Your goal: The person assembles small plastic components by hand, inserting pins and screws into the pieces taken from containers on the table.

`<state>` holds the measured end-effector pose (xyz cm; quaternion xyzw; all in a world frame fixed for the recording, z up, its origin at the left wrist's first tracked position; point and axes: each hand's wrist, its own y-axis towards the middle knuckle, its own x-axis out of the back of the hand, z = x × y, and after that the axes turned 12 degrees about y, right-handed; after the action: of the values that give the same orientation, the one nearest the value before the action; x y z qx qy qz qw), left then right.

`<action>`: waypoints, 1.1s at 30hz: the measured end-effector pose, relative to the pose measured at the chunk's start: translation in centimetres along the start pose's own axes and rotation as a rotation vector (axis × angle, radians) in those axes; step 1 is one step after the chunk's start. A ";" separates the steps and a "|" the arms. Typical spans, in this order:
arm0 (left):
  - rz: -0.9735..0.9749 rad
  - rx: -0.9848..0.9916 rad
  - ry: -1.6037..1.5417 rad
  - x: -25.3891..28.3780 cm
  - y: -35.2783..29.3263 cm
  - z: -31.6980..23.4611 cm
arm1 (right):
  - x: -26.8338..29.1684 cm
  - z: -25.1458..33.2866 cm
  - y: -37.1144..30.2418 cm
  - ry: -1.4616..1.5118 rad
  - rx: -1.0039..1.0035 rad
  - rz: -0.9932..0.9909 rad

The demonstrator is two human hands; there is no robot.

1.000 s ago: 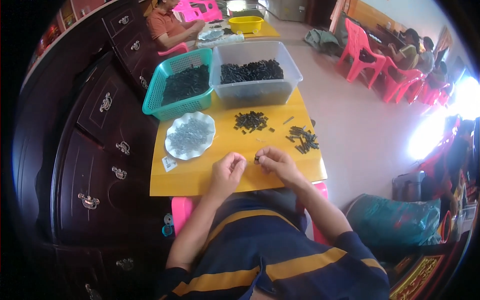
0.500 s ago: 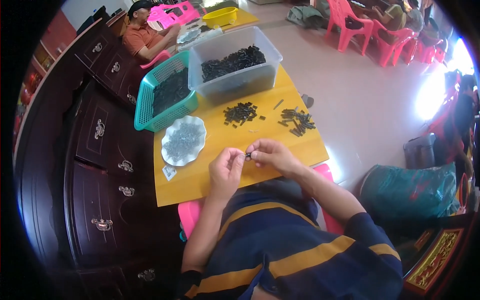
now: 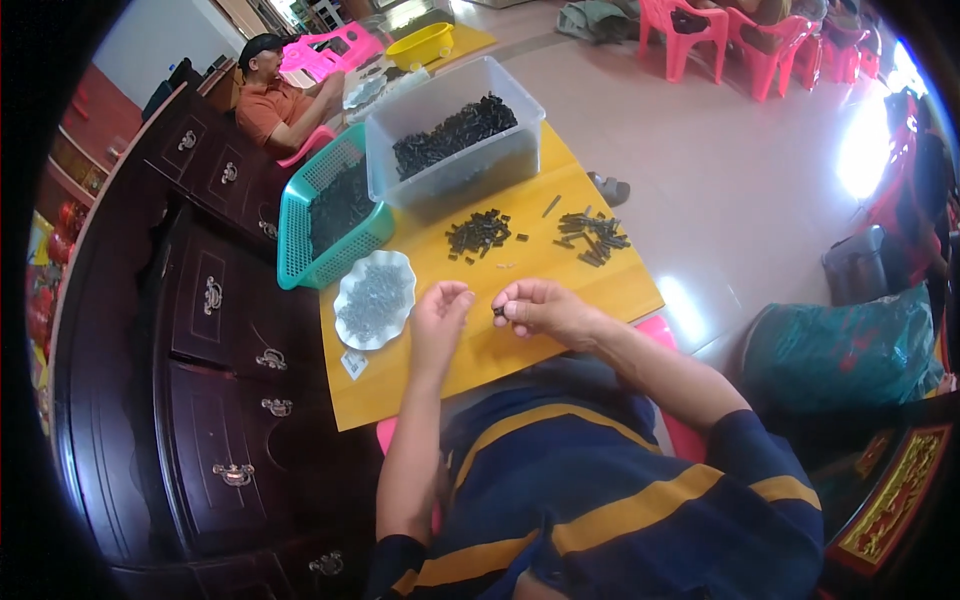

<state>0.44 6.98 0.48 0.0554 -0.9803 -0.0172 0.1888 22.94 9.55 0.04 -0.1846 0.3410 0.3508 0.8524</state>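
Note:
My right hand [image 3: 545, 312] pinches a small black piece [image 3: 499, 311] between thumb and fingers, above the near part of the yellow table. Apart from it, to the left, is my left hand [image 3: 440, 312], its thumb and fingertips closed together; whether anything tiny sits between them I cannot make out. Just left of that hand stands a white wavy-rimmed dish [image 3: 346, 334] heaped with small clear pieces. Beyond my hands lies a pile of short black pieces [image 3: 480, 234]. Longer black strips [image 3: 594, 238] are heaped to its right.
A clear plastic bin [image 3: 450, 180] and a green basket [image 3: 300, 235], both with black pieces, stand at the table's far side. Dark drawers [image 3: 215, 300] flank the left. A person in orange [image 3: 270, 105] sits beyond. A stuffed green bag [image 3: 840, 350] rests at right.
My hands were together at the small black piece. They have parted, the left moving away to the left, and the piece stays in my right hand. The whole view has tilted slightly.

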 end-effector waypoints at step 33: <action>-0.146 -0.081 0.272 0.7 -3.4 -0.3 | 1.0 -1.0 0.8 0.069 -0.016 -0.056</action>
<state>0.25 3.55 0.80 0.1210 -0.9375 -0.0625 0.3202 22.42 10.02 -1.50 -0.2130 0.3618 0.3230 0.8482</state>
